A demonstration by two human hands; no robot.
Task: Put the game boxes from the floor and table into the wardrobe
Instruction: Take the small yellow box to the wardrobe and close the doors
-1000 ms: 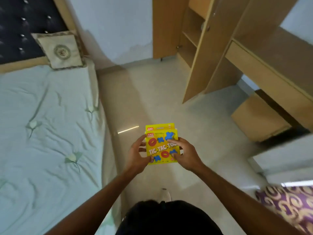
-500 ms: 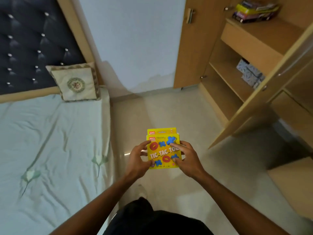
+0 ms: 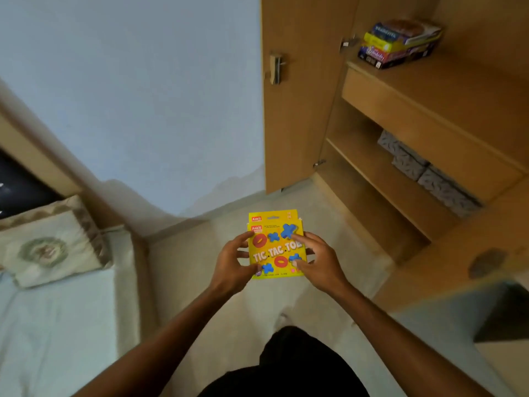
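Fingers (image 3: 243, 255) of the left hand (image 3: 229, 265) curl around the left edge of a yellow Tic Tac Toe box (image 3: 276, 245), with the thumb across its lower left corner. On the other side the right hand (image 3: 322, 266) closes on the right edge, its index finger lying over the blue cross printed near the top and its thumb pressing the lower right of the face. Both hands thus grip the box, held flat-faced toward the camera at the centre of the frame, above the pale floor (image 3: 229, 224). A second yellow panel with a red label shows just behind the box's top edge; whether it is a flap or another box cannot be told.

At the right of the frame stands the open wardrobe (image 3: 429, 116), its door (image 3: 292, 110) swung back against the blue wall (image 3: 143, 96) with a metal handle (image 3: 276, 67) near its edge. On the upper shelf, in the upper right of the frame, lies a stack of game boxes (image 3: 399, 43), yellow, dark blue and purple among them. One shelf lower sit grey patterned boxes (image 3: 423, 170) in a row along the back.

At the left of the frame is a bed (image 3: 57, 325) with a pale green sheet and a cream cushion (image 3: 48, 247) leaning at its head.
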